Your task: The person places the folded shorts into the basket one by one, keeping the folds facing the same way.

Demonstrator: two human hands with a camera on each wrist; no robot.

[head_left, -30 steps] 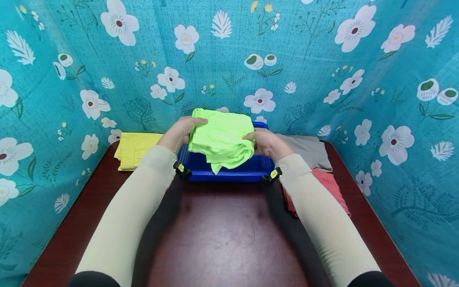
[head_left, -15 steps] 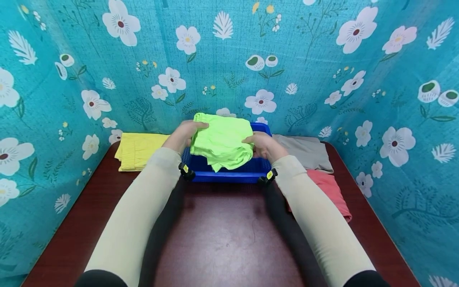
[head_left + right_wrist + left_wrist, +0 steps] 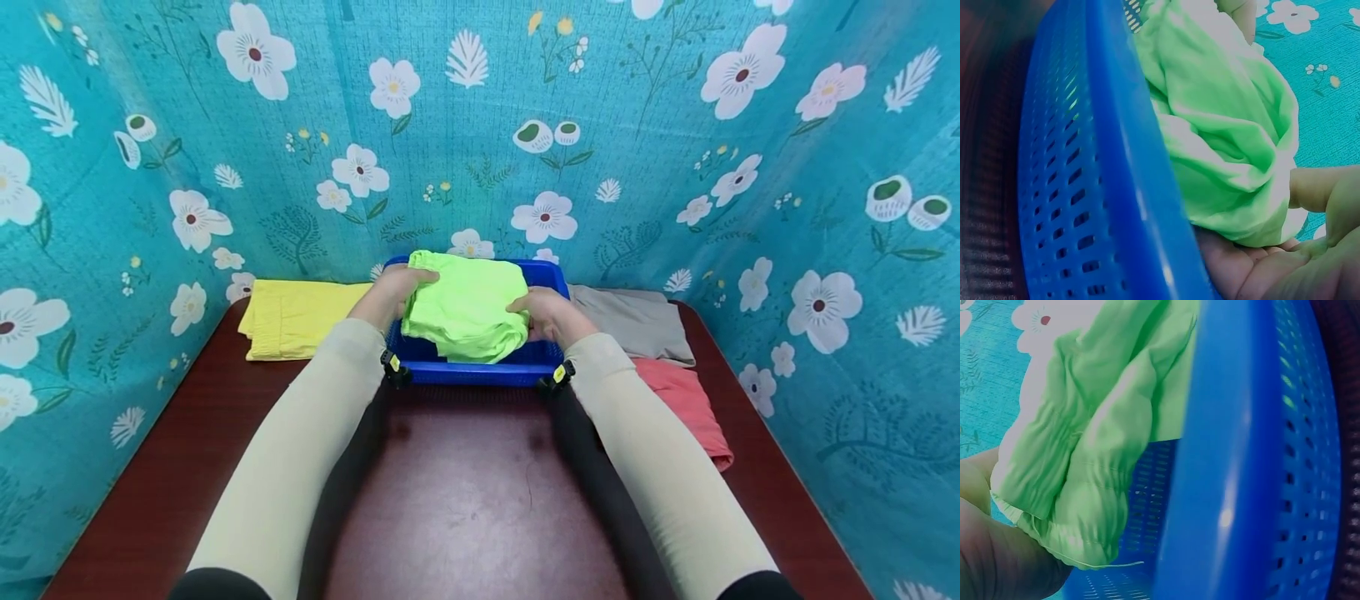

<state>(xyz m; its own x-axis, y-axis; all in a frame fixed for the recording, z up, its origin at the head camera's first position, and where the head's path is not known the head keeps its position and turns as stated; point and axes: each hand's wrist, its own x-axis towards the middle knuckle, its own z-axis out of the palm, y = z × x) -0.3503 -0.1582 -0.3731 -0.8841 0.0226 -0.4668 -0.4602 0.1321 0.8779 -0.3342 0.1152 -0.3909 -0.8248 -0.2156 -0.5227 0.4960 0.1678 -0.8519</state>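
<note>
Both hands hold a folded lime-green garment [image 3: 468, 304] with a gathered elastic edge, over a blue plastic basket [image 3: 480, 373]. The left hand [image 3: 390, 296] grips its left side, thumb on top and the other fingers beneath. On the opposite side the right hand [image 3: 553, 315] pinches it the same way. In the left wrist view the gathered elastic edge [image 3: 1094, 512] hangs just inside the basket's rim [image 3: 1216, 462]. The right wrist view has the garment's rolled folds [image 3: 1235, 144] low behind the rim, with fingers [image 3: 1229, 262] under them.
A folded yellow garment [image 3: 292, 321] lies left of the basket on the dark red table [image 3: 465, 492]. To the right are a folded grey garment [image 3: 637, 321] and a red one [image 3: 686, 408], partly behind the right sleeve. A floral teal curtain [image 3: 465, 125] stands close behind the basket.
Both hands have lowered the lime-green garment toward the basket. More of the basket's back rim now shows above it, and its hanging corner has dropped behind the front rim.
</note>
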